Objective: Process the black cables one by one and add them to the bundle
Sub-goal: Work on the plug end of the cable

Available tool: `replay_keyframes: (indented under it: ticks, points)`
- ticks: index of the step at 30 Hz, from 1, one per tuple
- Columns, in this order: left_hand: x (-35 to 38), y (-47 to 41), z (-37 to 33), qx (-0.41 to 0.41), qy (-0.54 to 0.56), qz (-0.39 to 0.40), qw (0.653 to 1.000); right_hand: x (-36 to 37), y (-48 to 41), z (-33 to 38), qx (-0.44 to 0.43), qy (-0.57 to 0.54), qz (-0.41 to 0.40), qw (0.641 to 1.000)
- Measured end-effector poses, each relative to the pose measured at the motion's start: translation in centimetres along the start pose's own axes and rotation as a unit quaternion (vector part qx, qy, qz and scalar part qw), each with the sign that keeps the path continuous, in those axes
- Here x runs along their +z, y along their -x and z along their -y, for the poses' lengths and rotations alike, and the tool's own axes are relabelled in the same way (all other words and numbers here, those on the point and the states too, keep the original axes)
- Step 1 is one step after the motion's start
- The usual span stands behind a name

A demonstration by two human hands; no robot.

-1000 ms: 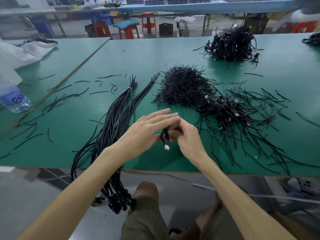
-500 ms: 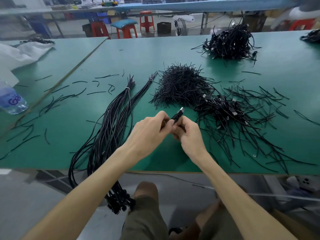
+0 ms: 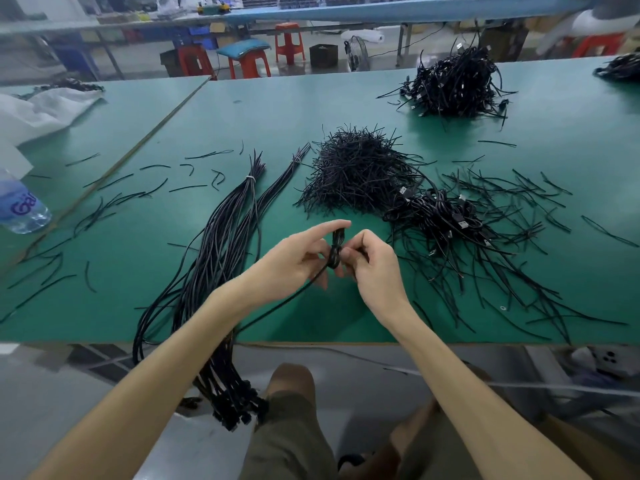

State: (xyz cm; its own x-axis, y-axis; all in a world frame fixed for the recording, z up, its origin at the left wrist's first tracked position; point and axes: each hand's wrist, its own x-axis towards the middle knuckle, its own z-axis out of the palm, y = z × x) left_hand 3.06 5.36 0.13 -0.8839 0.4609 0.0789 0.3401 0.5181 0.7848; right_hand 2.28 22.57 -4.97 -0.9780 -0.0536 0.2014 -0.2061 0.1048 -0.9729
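The cable (image 3: 335, 251) sat between both my hands, above the near part of the surface (image 3: 277, 112), folded into a small tight coil. One free strand ran from the coil down and left, under my left wrist, towards the near edge.

1. Grip. My right hand (image 3: 375, 268) had its fingers curled and clamped on the right side of the coil. My left hand (image 3: 294, 263) pinched the left side, with the index finger straight and raised above it.
2. Handling. I judged the cable light, thin and limp, but springy enough to hold its folds until pulled out. The smooth jacket looked likely to slide through a loose pinch. I could not see the plug ends in this grip.
3. Where to hold. The best point seemed to be the coil's waist, then along the strand near one end, so that the length could be drawn straight.

The bundle (image 3: 221, 258) lay just left of my left forearm. It was cinched by a white tie (image 3: 250, 178) near its far end, and its near end hung over the edge. A pile of coiled cables (image 3: 440, 216) lay near my right hand, with a heap of short ties (image 3: 356, 174) beyond it. A bottle (image 3: 20, 209) lay at the far left.
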Motion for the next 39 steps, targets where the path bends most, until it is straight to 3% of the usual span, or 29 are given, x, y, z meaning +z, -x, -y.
replay_keyframes:
  ticks: [3, 7, 9, 11, 15, 19, 22, 25, 29, 35, 39]
  points:
    - [-0.2, 0.0, -0.3, -0.025, -0.13, -0.039, 0.99, 0.0, -0.1, -0.1, 0.007, 0.01, 0.001, 1.0]
    - [-0.2, 0.1, -1.4, -0.002, -0.336, -0.079, 0.938, -0.1, 0.1, 0.1, 0.002, 0.008, 0.006, 1.0]
    - [0.3, 0.2, -1.7, -0.002, -0.368, -0.082, 0.926, -0.1, 0.1, 0.2, 0.004, 0.012, 0.012, 1.0]
    - [1.0, 0.1, -1.5, -0.047, -0.324, -0.088, 0.941, -0.1, 0.1, 0.2, 0.009, 0.012, 0.016, 1.0]
    - [1.7, -0.7, -1.6, -0.171, -0.058, -0.101, 0.978, -0.2, 0.2, 0.1, 0.012, -0.002, 0.014, 1.0]
    - [1.4, -0.7, -1.6, -0.256, 0.228, -0.071, 0.937, 0.0, 0.2, 0.2, 0.009, -0.007, 0.01, 1.0]
    - [1.5, -0.4, -1.3, -0.29, 0.34, -0.05, 0.893, 0.1, 0.4, 0.2, -0.006, 0.024, -0.008, 1.0]
    - [1.7, -0.2, -1.2, -0.284, 0.331, -0.049, 0.899, 0.2, 0.7, 0.3, -0.023, 0.041, -0.016, 0.999]
    - [1.7, -0.1, -1.0, -0.251, 0.22, -0.053, 0.941, 0.2, 0.8, 0.5, -0.041, 0.06, -0.023, 0.997]
    - [0.0, 0.6, -1.1, -0.24, 0.191, -0.022, 0.952, 0.3, 1.1, 0.6, -0.087, 0.11, -0.01, 0.99]
    - [-1.3, 1.2, -0.6, -0.217, 0.077, -0.038, 0.972, 0.7, 1.7, 0.9, -0.155, 0.17, -0.029, 0.973]
